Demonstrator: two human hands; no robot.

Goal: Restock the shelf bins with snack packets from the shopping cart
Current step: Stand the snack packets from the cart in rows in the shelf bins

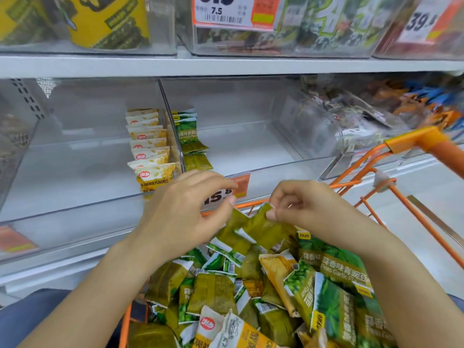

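Left hand [185, 209] & right hand [301, 204] pinch green packets [251, 229] above cart rim [351, 183].

top price tag [233, 11] cut off; right bins [351, 121] blurred.

Clear bins [100, 197] on white shelf [226, 66]

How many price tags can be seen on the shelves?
4: top middle tag, top right tag, tag behind the left hand, orange one at lower left. Others may be hidden.
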